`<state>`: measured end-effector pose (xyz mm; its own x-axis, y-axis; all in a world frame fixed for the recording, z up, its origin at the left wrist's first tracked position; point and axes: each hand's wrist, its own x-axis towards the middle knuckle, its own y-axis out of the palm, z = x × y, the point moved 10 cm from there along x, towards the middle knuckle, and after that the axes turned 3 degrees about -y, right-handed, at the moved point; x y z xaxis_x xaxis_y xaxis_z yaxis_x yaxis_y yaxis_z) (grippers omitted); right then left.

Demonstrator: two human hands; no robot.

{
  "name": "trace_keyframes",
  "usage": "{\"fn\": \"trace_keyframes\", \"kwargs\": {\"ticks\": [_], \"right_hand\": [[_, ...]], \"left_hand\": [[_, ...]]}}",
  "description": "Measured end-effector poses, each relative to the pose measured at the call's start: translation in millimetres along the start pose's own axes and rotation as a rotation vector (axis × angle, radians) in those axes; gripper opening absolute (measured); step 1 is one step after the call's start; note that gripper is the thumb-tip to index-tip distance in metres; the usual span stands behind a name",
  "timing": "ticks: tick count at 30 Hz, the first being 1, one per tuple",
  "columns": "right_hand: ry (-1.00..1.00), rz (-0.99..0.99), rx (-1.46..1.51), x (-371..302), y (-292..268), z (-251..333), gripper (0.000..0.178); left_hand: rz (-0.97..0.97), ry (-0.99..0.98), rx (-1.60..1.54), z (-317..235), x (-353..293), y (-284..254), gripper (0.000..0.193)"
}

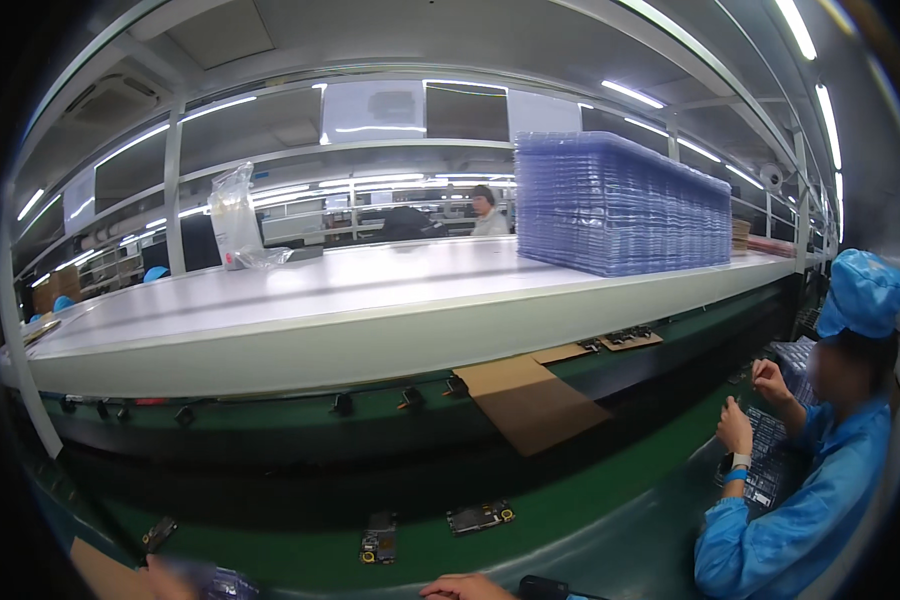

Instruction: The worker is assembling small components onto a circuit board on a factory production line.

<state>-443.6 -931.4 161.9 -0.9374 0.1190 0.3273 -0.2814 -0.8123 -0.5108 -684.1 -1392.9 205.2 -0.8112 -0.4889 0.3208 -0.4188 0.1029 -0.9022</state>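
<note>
Grip state cannot be determined for either hand: only the top of the right hand (pixel 467 587) is seen at the lower edge, beside a dark object (pixel 545 589), and the left hand (pixel 170 580) is blurred next to a bluish tray (pixel 220 583). Small circuit boards (pixel 480 517) are carried on the green conveyor belt (pixel 570 500). A stack of clear blue trays (pixel 620 205) and a clear plastic bag (pixel 235 220) are held on the white upper surface (pixel 350 290). A co-worker in blue (pixel 820 480) is seated at right.
</note>
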Motion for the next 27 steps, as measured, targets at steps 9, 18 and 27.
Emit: {"fn": "trace_keyframes", "kwargs": {"ticks": [9, 18, 27], "right_hand": [[-0.035, -0.021, 0.006, -2.5, -1.5, 1.5, 0.025], [-0.287, -0.320, 0.023, -5.0, -21.2, 29.1, 0.031], [-0.059, -0.216, -0.042, -2.3, -22.9, 6.9, 0.022]], "left_hand": [[-0.140, 0.500, -0.699, -105.6, -77.1, -109.4, 0.025], [1.342, 0.627, -1.430, -246.1, -311.5, 31.2, 0.022], [1.454, 0.478, -1.474, -246.8, -322.2, 55.4, 0.015]]}}
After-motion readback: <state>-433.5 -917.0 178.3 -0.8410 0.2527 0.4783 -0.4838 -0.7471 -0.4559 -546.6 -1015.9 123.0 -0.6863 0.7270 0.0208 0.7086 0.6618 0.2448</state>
